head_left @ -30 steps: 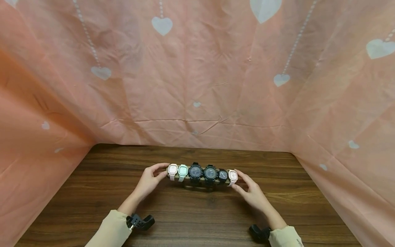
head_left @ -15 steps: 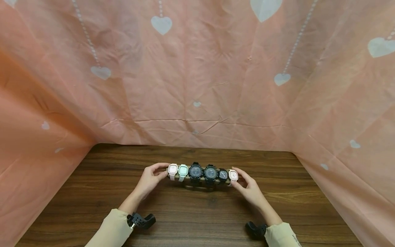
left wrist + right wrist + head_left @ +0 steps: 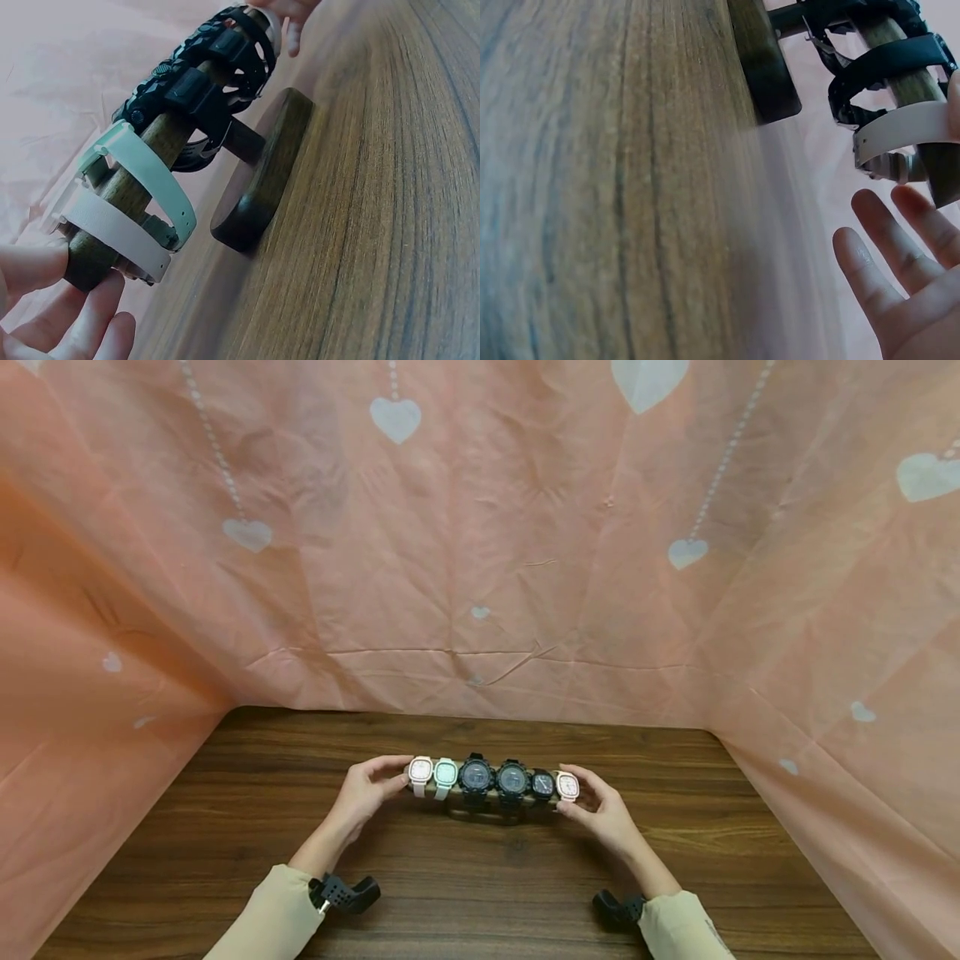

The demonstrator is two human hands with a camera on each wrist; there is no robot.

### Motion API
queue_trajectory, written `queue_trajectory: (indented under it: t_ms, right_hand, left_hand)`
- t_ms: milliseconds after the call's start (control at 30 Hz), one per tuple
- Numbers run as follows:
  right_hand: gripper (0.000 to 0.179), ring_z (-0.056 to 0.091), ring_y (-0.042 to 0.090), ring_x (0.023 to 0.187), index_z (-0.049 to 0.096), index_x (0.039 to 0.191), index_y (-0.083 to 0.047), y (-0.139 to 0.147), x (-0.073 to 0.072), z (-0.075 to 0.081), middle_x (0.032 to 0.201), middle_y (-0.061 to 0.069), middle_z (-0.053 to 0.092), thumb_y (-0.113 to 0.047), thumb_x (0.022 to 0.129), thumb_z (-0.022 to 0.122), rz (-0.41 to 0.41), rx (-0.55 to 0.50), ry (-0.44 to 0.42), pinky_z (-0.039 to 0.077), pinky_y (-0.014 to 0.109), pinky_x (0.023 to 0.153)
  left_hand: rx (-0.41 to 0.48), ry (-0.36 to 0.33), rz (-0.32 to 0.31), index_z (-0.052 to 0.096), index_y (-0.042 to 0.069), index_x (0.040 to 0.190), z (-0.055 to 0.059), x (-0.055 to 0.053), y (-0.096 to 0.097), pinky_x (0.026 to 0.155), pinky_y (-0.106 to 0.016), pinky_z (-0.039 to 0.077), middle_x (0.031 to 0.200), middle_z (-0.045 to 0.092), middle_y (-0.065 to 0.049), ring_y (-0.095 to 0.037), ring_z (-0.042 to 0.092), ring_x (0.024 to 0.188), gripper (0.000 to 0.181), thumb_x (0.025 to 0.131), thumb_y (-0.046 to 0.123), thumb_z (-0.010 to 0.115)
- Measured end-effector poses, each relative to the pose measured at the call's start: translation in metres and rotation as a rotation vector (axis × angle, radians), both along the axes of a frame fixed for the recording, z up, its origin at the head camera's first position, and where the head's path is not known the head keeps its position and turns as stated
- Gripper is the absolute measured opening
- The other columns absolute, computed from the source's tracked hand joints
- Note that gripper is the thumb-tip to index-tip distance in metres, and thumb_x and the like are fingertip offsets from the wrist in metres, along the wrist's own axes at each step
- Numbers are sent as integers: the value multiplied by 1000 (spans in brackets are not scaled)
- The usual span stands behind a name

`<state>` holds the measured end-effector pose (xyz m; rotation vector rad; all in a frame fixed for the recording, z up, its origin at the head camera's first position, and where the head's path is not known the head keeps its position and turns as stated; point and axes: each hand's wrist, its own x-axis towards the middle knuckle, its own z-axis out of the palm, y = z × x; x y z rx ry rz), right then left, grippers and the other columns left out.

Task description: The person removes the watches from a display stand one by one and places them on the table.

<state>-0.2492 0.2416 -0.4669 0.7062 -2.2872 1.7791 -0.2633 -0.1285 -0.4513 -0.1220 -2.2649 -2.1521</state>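
A wooden T-shaped watch stand (image 3: 90, 259) carries a row of several watches on its bar. In the head view, from left, come a pale pink watch (image 3: 421, 770), a mint green watch (image 3: 446, 773), bulky black watches (image 3: 476, 775), a small black watch (image 3: 542, 784) and a pink-rimmed white watch (image 3: 567, 786). My left hand (image 3: 362, 793) pinches the bar's left end, thumb and fingers around the wood. At the other end, my right hand (image 3: 607, 814) holds the pink-rimmed watch between thumb and index finger. Its other fingers (image 3: 889, 232) spread below the bar end.
The stand's rounded base (image 3: 262, 180) rests on a dark wood-grain table (image 3: 487, 893). A pink cloth (image 3: 480, 552) with white hearts hangs behind the table and along both sides. Black camera mounts (image 3: 345, 895) sit on both wrists.
My right hand has shifted slightly left and inward, its thumb and index finger closer over the rightmost watch. The left hand and the stand look nearly the same.
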Motion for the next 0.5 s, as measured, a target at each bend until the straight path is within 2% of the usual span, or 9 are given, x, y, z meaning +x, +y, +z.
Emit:
queue_trajectory:
  t_ms: [133, 300, 500]
  right_hand:
    - [55, 59, 9, 95, 40, 127, 16, 2, -5, -5, 110, 19, 58, 9, 79, 67, 39, -64, -12, 52, 23, 76]
    - [55, 60, 10, 93, 36, 127, 16, 2, -7, -7, 110, 6, 59, 9, 81, 65, 106, -119, -51, 53, 24, 73]
    - [57, 61, 12, 92, 30, 132, 13, 2, -10, -9, 110, 3, 58, 9, 84, 61, 177, -180, -121, 54, 28, 74]
  left_hand:
    - [0, 14, 3, 65, 0, 112, 0, 1, 1, 83, -46, 50, 113, 62, -15, -18, 61, 91, 31, 82, -2, 66]
    - [11, 0, 18, 65, 0, 112, -1, 1, 2, 82, -46, 51, 113, 62, -16, -19, 62, 90, 30, 82, -3, 65]
    - [4, -37, 44, 66, 2, 112, -1, 3, 4, 82, -46, 51, 114, 61, -15, -19, 62, 89, 30, 82, -1, 67]
